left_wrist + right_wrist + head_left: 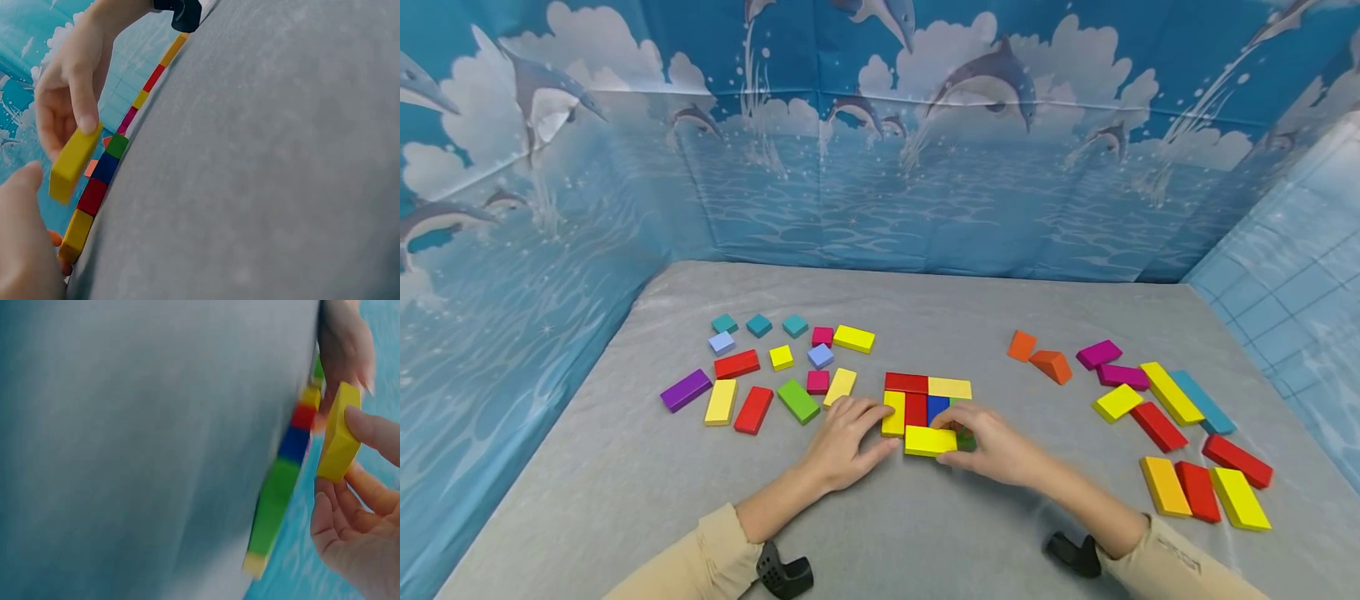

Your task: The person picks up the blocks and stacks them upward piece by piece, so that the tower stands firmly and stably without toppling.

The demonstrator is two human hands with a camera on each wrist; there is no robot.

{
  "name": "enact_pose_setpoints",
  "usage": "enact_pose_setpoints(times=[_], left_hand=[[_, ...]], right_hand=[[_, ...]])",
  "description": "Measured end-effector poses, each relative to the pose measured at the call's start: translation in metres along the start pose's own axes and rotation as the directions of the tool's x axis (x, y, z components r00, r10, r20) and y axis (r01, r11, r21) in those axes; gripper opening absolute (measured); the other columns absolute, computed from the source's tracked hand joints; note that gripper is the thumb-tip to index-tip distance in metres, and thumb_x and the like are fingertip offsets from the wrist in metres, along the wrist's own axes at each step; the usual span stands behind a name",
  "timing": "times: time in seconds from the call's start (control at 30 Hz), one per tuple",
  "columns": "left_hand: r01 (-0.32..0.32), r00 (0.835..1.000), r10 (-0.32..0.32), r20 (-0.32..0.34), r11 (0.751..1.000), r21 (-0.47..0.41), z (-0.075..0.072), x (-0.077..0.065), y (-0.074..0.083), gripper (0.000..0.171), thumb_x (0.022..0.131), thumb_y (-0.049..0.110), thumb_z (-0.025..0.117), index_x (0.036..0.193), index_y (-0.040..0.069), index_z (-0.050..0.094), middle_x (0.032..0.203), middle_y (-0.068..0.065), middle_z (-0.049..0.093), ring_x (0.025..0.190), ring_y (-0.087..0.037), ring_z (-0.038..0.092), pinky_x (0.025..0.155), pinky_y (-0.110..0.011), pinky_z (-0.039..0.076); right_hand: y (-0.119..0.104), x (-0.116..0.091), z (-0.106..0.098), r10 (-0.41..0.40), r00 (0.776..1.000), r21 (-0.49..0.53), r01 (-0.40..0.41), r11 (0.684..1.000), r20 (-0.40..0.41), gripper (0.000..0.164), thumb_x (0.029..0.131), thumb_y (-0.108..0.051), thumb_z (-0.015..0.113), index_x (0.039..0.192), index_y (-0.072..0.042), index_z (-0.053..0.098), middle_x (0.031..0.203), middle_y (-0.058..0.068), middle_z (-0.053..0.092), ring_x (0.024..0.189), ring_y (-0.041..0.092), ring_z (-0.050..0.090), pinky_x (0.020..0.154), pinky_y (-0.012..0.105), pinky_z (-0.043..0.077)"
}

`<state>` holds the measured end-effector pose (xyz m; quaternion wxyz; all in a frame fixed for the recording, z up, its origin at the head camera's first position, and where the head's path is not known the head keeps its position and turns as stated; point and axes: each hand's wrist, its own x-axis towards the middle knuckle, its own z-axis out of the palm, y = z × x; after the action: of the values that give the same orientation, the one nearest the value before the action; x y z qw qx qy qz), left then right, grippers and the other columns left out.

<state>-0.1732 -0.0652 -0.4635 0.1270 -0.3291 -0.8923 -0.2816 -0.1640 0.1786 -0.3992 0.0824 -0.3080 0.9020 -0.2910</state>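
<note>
My right hand (pixel 996 446) pinches a yellow block (pixel 930 442) at its right end, thumb against one side and fingers against the other. In the right wrist view this block is raised above the row of blocks on the cloth. Below it lies a flat group of touching blocks: a red block (pixel 906 382), a pale yellow block (pixel 950 388), an upright-lying yellow block (pixel 892 414), a second red block (pixel 915 408), a blue block (pixel 937 407) and a green block (pixel 966 440). My left hand (pixel 848 446) rests at the group's left side, fingertips at the yellow block's edge, thumb apart.
Loose blocks lie left of the group, including a green block (pixel 798 402) and a purple block (pixel 686 390). More lie on the right, among them an orange triangular block (pixel 1052 366) and a long blue block (pixel 1202 402). A dolphin-printed curtain (pixel 880 208) borders the grey cloth (pixel 880 533).
</note>
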Motion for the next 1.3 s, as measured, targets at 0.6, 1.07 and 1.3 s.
enact_pose_setpoints(times=[0.6, 1.07, 1.3], left_hand=[[-0.069, 0.997, 0.071, -0.013, 0.994, 0.09, 0.001, 0.002, -0.001, 0.055, 0.075, 0.05, 0.064, 0.117, 0.015, 0.059, 0.108, 0.0, 0.055, 0.103, -0.016, 0.046, 0.093, -0.037, 0.036], [-0.066, 0.998, 0.067, -0.01, 0.992, 0.107, 0.002, 0.001, -0.001, 0.055, 0.074, 0.051, 0.066, 0.116, 0.016, 0.06, 0.106, 0.0, 0.055, 0.101, -0.016, 0.046, 0.092, -0.036, 0.036], [-0.055, 0.998, 0.055, 0.004, 0.992, 0.117, 0.001, 0.001, -0.001, 0.055, 0.074, 0.052, 0.065, 0.117, 0.017, 0.059, 0.108, 0.0, 0.055, 0.102, -0.015, 0.046, 0.092, -0.036, 0.036]], right_hand=[[-0.013, 0.018, 0.028, -0.07, 0.997, -0.082, 0.066, 0.994, -0.044, 0.029, 0.075, -0.02, 0.076, 0.096, -0.009, 0.06, 0.089, -0.004, 0.051, 0.082, 0.012, 0.048, 0.071, 0.024, 0.045], [-0.008, 0.018, 0.031, -0.097, 0.993, -0.137, 0.088, 0.987, -0.061, 0.037, 0.07, -0.022, 0.08, 0.096, -0.01, 0.057, 0.089, -0.003, 0.05, 0.083, 0.012, 0.047, 0.073, 0.023, 0.046], [-0.006, 0.015, 0.016, -0.081, 0.995, -0.036, 0.079, 0.996, -0.052, 0.038, 0.073, -0.02, 0.077, 0.101, -0.007, 0.057, 0.091, 0.0, 0.052, 0.083, 0.015, 0.049, 0.072, 0.026, 0.047]])
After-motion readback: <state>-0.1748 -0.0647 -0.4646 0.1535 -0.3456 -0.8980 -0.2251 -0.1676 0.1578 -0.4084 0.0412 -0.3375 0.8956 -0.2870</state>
